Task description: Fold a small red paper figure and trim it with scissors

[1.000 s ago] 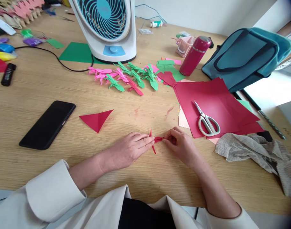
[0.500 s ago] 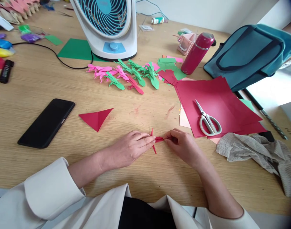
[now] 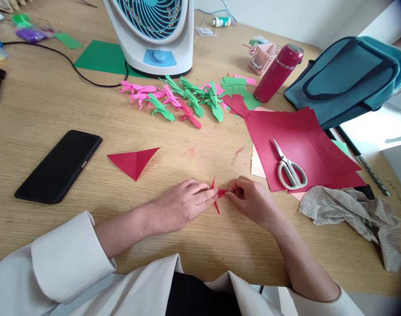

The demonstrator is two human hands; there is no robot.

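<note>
A small red origami piece (image 3: 216,205) lies on the wooden table with thin pointed strips sticking out to both sides. My left hand (image 3: 190,202) lies over its left part, fingers together and pressing it down. At its right end, my right hand (image 3: 248,196) pinches the narrow folded strip between thumb and fingertips. My fingers hide much of the folded paper. Left of my hands is a creased red paper triangle (image 3: 134,162). Finished-looking folded paper figures in green (image 3: 194,103), pink (image 3: 141,93) and red (image 3: 190,115) are grouped farther back.
Scissors (image 3: 288,169) rest on stacked red paper sheets (image 3: 328,153) at the right, beside a crumpled cloth (image 3: 348,215). A black phone (image 3: 59,166) lies at the left. Behind stand a fan (image 3: 167,52), a red thermos (image 3: 279,72) and a teal bag (image 3: 345,79).
The camera view has shifted slightly. Both hands keep the same grip on the red origami piece, with hardly any movement of the fingers.
</note>
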